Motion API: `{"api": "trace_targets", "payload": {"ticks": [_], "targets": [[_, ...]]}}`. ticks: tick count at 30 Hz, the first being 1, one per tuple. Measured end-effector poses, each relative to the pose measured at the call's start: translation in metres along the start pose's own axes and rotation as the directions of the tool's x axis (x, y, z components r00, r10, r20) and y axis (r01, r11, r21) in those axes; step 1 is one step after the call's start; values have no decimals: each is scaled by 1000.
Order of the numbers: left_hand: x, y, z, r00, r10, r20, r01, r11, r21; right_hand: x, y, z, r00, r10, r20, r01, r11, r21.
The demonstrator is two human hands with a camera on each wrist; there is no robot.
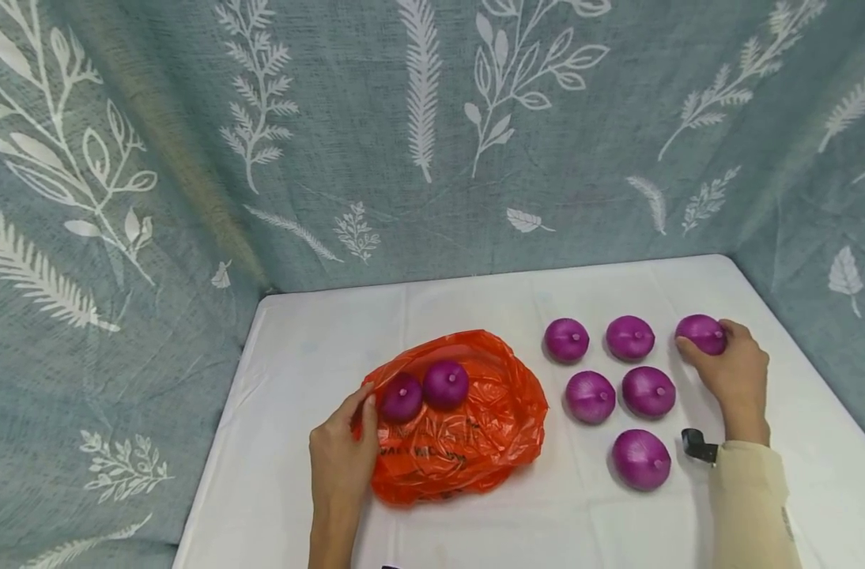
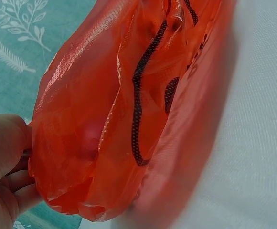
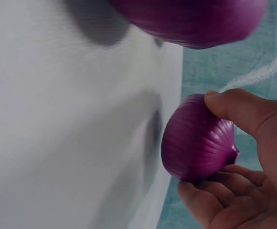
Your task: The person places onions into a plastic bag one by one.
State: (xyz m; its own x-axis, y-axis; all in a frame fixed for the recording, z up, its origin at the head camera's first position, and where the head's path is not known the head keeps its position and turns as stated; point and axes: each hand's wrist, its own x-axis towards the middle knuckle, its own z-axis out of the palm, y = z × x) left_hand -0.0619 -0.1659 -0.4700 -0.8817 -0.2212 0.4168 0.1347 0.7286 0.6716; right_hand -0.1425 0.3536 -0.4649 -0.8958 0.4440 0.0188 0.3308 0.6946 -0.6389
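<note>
Presently, in the head view, the left hand (image 1: 345,446) pinches the rim of a red plastic bag (image 1: 500,431), left of middle on the tabletop (image 1: 290,371), with two purple onions (image 1: 445,385) inside. Near the far right corner, the right hand (image 1: 740,371) is clamped on another onion (image 1: 697,333); five loose onions (image 1: 641,460) lie between it and the bag. A careless sweep of the sleeve (image 1: 753,506) could knock the front one and set it rolling. The white covering shows fold creases, and blue-green curtains (image 1: 375,118) printed with white leaves rise beyond the far, left and right edges.

In the left wrist view, thumb and fingers close on the thin film; if that hold loosens, the rim may slump and block the opening.

In the right wrist view, fingers and thumb span the onion's smooth skin, so a weak grip might slip. Whether it touches the tabletop, I cannot tell.
</note>
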Motion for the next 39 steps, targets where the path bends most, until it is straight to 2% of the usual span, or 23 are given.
{"api": "trace_targets", "payload": {"ticks": [7, 13, 24, 31, 39], "targets": [[-1, 3, 1, 1000, -4, -8, 4, 1000, -6, -2, -7, -12, 997, -52, -55, 53, 999, 3], [-1, 3, 1, 1000, -6, -13, 6, 1000, -3, -11, -26, -28, 991, -75, -113, 81, 995, 51], [0, 6, 1, 1000, -19, 4, 19, 1000, -1, -35, -62, -56, 992, 9, -124, 17, 978, 208], [0, 5, 2, 1000, -23, 10, 23, 1000, -4, -55, -87, -65, 981, 7, -192, 48, 958, 283], [-1, 4, 2, 1000, -17, 15, 17, 1000, -1, -77, -106, -68, 977, -25, -214, 89, 951, 297]]}}
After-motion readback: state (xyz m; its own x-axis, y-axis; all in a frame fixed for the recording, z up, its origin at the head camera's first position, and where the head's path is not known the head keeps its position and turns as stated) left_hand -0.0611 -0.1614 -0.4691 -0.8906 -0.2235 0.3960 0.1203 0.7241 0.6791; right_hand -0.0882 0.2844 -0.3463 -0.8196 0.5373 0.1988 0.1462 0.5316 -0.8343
